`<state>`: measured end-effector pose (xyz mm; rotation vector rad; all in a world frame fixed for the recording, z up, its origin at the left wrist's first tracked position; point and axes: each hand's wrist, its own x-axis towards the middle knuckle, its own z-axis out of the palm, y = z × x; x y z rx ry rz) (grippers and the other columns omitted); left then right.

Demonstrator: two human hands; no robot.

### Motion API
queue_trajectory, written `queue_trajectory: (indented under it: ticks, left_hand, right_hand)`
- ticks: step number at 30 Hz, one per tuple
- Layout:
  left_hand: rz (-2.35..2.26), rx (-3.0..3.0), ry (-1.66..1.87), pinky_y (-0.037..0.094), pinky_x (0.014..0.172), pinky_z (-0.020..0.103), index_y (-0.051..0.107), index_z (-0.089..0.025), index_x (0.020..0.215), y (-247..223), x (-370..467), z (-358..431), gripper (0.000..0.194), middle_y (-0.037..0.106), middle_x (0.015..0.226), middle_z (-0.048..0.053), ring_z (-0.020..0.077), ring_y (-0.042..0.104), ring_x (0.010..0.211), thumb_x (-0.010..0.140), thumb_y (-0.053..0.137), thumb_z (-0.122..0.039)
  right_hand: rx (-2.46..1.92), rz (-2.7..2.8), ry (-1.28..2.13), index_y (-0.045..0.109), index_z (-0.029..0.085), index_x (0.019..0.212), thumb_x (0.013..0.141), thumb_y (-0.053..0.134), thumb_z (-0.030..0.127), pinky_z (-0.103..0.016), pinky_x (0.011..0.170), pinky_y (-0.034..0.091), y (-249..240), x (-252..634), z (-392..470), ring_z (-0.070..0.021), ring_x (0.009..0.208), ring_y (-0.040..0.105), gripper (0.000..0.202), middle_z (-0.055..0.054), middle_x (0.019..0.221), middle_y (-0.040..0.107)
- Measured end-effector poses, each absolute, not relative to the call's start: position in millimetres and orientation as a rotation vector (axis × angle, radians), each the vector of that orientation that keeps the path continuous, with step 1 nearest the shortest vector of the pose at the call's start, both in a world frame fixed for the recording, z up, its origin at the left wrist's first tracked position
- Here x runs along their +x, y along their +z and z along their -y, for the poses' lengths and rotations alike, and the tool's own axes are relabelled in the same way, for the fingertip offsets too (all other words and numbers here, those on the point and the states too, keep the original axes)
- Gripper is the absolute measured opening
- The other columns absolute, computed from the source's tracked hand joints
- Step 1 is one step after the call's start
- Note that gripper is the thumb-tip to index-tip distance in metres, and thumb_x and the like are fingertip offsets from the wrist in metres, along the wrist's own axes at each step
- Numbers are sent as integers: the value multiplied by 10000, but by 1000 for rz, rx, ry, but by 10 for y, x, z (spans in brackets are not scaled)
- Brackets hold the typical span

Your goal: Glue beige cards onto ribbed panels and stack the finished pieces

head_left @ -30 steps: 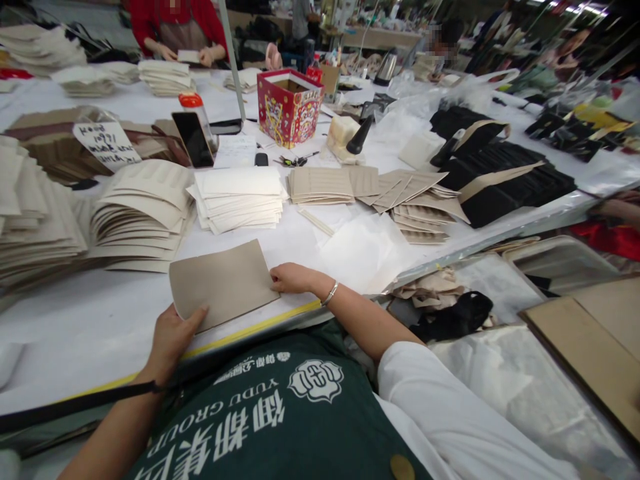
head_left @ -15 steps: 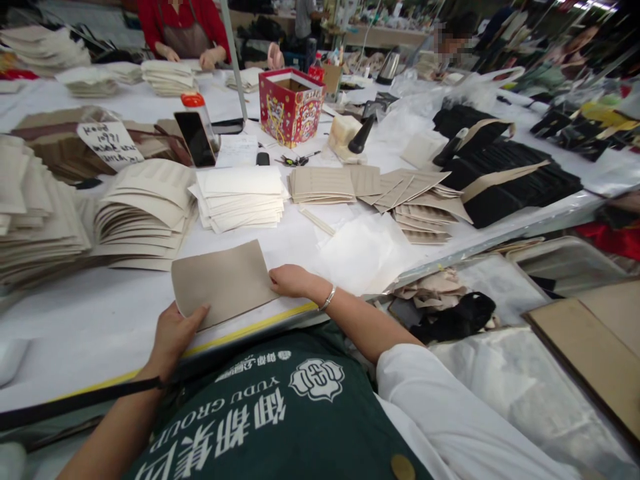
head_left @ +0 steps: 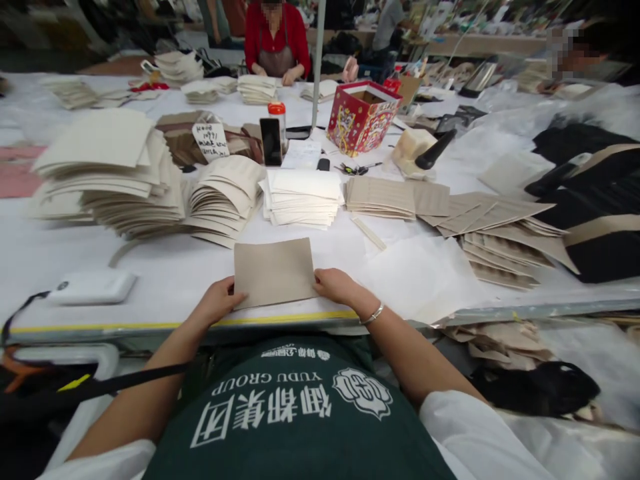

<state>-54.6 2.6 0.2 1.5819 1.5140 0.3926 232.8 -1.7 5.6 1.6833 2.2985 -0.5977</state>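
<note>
A flat beige rectangular panel (head_left: 274,272) is held between my two hands at the table's front edge. My left hand (head_left: 223,298) pinches its lower left corner, thumb on top. At the right edge, my right hand (head_left: 334,283) grips it with curled fingers; a silver bangle circles that wrist. Beyond the panel lies a stack of white sheets (head_left: 303,197). To its left fans a pile of curved cream panels (head_left: 227,193), with a taller cream stack (head_left: 120,170) farther left. Beige pieces (head_left: 380,198) with ridges lie right of the white sheets.
A white device (head_left: 95,288) with a cable sits at the front left. Farther back stand a phone (head_left: 271,142), a red patterned box (head_left: 360,117) and a metal pole (head_left: 319,60). Black goods (head_left: 595,233) are piled right. A person in red (head_left: 277,40) works across the table.
My view has swung left, so the table's things appear farther right. The panel, still in both hands, now sits squarer to my body, its tilt levelled out.
</note>
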Motion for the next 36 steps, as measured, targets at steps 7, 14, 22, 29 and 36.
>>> queue_trajectory:
  ticks: [7, 14, 22, 29, 36]
  left_hand:
    - [-1470, 1554, 384, 473, 579, 298, 602, -95, 1001, -25, -580, -5, 492, 688, 825, 67, 233, 621, 705, 614, 585, -398]
    - [-1510, 1768, 297, 459, 666, 302, 626, -132, 921, -16, -607, 4, 376, 684, 831, 55, 233, 611, 758, 635, 554, -367]
    - [-1541, 1895, 189, 413, 607, 285, 611, -135, 865, 51, -597, 22, 324, 647, 746, 45, 217, 578, 684, 667, 509, -370]
    - [-1622, 2099, -7, 419, 635, 295, 581, -155, 851, 47, -561, 47, 240, 614, 734, 46, 213, 565, 692, 723, 489, -336]
    - [-1637, 2680, 489, 380, 933, 419, 344, -176, 1323, -62, -545, 283, 554, 491, 1261, 155, 280, 454, 1147, 794, 497, -230]
  right_hand:
    - [1677, -2308, -586, 581, 151, 969, 857, 431, 236, -250, 667, 390, 54, 2323, 31, -210, 864, 609, 205, -113, 976, 654]
    - [1686, -2315, -596, 583, 154, 951, 848, 437, 241, -248, 634, 369, 17, 2323, 27, -208, 833, 605, 199, -107, 951, 656]
    - [1699, -2332, -599, 586, 157, 918, 844, 433, 243, -255, 608, 355, 7, 2330, 30, -209, 808, 603, 191, -99, 918, 660]
    - [1684, -2312, -595, 589, 148, 948, 840, 426, 238, -255, 632, 369, 32, 2318, 26, -209, 822, 601, 215, -107, 943, 655]
    - [1687, -2302, -611, 592, 146, 988, 844, 422, 258, -258, 668, 394, 39, 2316, 3, -220, 857, 603, 250, -111, 975, 653]
